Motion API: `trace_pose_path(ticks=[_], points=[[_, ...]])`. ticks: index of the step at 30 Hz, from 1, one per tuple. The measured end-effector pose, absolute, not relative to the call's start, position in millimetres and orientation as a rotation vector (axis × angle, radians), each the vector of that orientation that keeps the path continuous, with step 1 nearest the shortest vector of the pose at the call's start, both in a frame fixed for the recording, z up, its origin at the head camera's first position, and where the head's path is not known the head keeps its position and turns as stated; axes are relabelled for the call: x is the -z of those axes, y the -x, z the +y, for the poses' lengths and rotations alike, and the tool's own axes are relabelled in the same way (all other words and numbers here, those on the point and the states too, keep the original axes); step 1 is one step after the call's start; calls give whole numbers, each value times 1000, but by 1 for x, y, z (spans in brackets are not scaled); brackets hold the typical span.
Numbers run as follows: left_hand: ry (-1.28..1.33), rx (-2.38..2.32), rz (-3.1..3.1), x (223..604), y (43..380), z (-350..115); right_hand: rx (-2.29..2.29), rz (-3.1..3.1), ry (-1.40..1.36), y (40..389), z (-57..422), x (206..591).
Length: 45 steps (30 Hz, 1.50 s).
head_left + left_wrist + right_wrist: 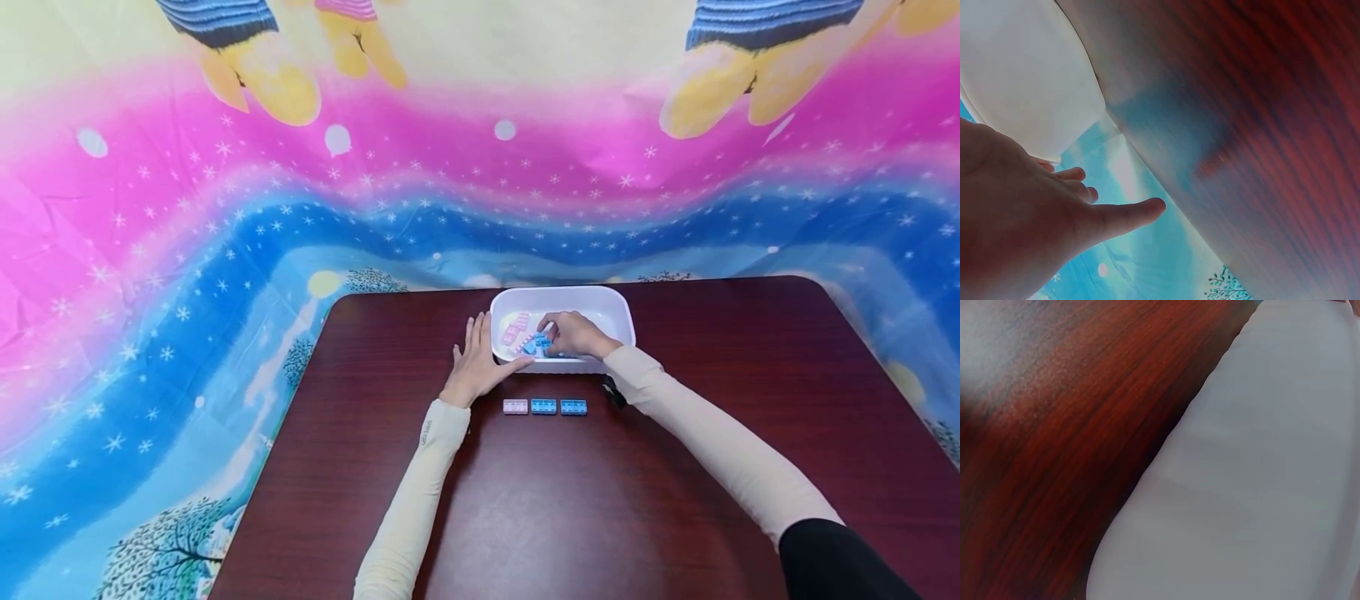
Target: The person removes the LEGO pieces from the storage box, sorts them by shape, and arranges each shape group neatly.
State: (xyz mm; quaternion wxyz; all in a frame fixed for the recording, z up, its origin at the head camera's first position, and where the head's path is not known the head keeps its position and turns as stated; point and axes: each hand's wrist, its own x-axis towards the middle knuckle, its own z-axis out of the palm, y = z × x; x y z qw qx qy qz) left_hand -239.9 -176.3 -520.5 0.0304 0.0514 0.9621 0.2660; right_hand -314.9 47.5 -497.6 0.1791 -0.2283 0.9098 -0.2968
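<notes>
A white plastic tub point(562, 367) stands near the table's far edge, with pink building blocks point(514, 330) and blue ones in its left part. My left hand point(477, 363) rests against the tub's left side, fingers extended and thumb along the near rim. In the left wrist view, the left hand point(1029, 212) shows beside the pale tub wall point(1029, 75). My right hand point(573, 333) reaches into the tub, its fingers curled and pinching a blue building block point(543, 341). The right wrist view is mostly filled by the tub's outer wall point(1235, 462).
In front of the tub, a pink block point(515, 407), a blue block point(543, 407) and a second blue block point(573, 407) lie in a row on the dark wooden table point(525, 517). A patterned cloth point(480, 208) hangs behind the table.
</notes>
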Motion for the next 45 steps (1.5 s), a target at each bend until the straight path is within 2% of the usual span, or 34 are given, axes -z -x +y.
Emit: trace_pose_path(ticks=[13, 24, 45], points=[[-157, -849, 2958, 523, 241, -177, 901, 2564, 585, 316, 53, 492], [-164, -886, 2941, 523, 242, -178, 908, 2611, 675, 315, 65, 483], [-182, -876, 2966, 521, 238, -177, 926, 2680, 603, 315, 86, 489]])
